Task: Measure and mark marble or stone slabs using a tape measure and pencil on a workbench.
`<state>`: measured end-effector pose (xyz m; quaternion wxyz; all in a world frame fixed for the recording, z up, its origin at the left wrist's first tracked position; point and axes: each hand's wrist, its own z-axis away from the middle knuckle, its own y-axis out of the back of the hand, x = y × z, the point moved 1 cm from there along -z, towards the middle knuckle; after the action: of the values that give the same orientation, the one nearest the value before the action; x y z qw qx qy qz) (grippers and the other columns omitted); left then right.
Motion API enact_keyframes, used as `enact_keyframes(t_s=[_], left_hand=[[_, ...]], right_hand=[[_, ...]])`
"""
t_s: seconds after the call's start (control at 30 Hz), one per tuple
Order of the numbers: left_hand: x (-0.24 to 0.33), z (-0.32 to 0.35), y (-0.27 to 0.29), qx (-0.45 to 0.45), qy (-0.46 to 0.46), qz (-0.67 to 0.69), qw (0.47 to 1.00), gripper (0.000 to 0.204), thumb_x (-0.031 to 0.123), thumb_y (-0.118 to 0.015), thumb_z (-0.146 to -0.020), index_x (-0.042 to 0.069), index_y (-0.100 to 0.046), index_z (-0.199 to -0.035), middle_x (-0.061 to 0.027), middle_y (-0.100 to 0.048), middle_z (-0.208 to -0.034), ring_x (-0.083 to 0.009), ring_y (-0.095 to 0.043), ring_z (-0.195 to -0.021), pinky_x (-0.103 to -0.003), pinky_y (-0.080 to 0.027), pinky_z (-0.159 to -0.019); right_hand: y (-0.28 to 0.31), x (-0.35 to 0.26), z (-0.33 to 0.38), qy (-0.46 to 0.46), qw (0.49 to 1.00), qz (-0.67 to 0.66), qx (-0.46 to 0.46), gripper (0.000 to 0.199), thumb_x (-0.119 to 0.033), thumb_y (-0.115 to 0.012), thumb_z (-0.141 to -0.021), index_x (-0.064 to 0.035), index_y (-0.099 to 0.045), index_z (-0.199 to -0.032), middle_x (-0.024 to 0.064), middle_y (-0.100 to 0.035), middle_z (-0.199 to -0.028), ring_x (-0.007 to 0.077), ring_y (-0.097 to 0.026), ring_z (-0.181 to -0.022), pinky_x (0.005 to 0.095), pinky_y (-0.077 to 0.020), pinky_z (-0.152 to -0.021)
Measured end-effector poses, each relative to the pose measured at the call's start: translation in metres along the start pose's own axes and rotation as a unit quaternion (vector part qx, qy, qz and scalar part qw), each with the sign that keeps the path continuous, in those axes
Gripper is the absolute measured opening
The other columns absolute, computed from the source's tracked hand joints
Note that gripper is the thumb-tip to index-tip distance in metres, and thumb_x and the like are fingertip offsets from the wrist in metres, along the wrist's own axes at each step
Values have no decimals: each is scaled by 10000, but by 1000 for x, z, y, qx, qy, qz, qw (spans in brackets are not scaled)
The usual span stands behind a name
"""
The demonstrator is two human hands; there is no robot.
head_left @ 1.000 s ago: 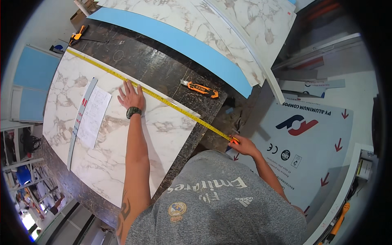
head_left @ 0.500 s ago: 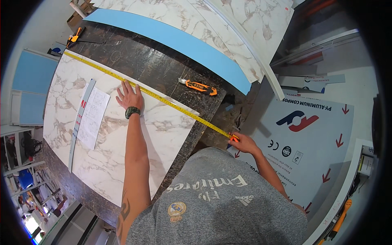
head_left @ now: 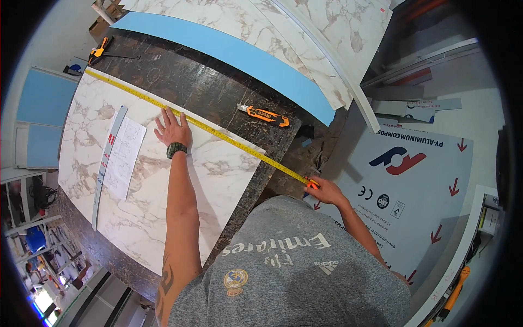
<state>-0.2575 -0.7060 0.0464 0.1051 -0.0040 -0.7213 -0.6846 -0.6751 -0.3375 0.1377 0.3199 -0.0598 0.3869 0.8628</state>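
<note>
A white marble-patterned panel lies on the dark worktable. Along its far edge stretches a yellow tape measure, running from the panel's far left corner past its right side. My left hand is spread flat on the panel, its fingertips touching the tape's near edge. Beyond the table's right edge, my right hand grips the orange case of the tape measure. A paper sheet with drawn lines lies left of my left hand, partly under a narrow grey strip.
An orange and black utility knife rests beyond the tape. At the table's far left is an orange and black clamp. A blue strip and more marble-patterned sheets lie along the far side. A large grey printed panel stands at right.
</note>
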Motion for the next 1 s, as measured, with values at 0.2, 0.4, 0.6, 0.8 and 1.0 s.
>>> enact_keyframes(t_s=[0.2, 0.4, 0.6, 0.8, 1.0], left_hand=[[1, 0, 0, 1, 0, 4, 1000, 724, 592, -311, -1073, 191, -267, -1675, 27, -228, -1749, -348, -182, -1602, -611, -110, -1273], [-1, -1, -2, 5, -2, -2, 1000, 723, 591, -313, -1075, 192, -260, -1677, 27, -227, -1749, -350, -174, -1604, -610, -113, -1272], [-1, -1, -2, -3, -2, 2, 1000, 724, 594, -306, -1078, 196, -248, -1680, 27, -224, -1750, -356, -167, -1604, -614, -116, -1270], [-1, -1, -2, -2, -1, 0, 1000, 724, 598, -298, -1080, 197, -244, -1681, 24, -221, -1751, -360, -170, -1602, -621, -117, -1268], [-2, -1, -2, 0, -3, 3, 1000, 724, 600, -296, -1080, 196, -250, -1678, 18, -220, -1751, -363, -177, -1599, -627, -118, -1266]], right_hand=[[1, 0, -2, -7, 1000, 0, -15, 549, -624, -601, -951, -197, -676, -1288, 78, -740, -1006, 286, -675, -827, 412, -499, -699], [-3, 6, -5, -1, 1000, 1, -11, 558, -628, -596, -951, -207, -670, -1310, 77, -742, -1012, 284, -676, -831, 412, -500, -702], [3, 0, -3, -18, 999, -2, -30, 563, -635, -595, -950, -218, -669, -1321, 75, -744, -1018, 280, -675, -831, 409, -499, -702], [2, 0, -4, -14, 999, -5, -29, 567, -638, -594, -950, -225, -668, -1331, 69, -746, -1023, 278, -674, -828, 405, -497, -699], [2, -1, -3, -15, 999, -2, -32, 570, -631, -595, -950, -226, -667, -1345, 65, -745, -1022, 277, -673, -829, 401, -497, -700]])
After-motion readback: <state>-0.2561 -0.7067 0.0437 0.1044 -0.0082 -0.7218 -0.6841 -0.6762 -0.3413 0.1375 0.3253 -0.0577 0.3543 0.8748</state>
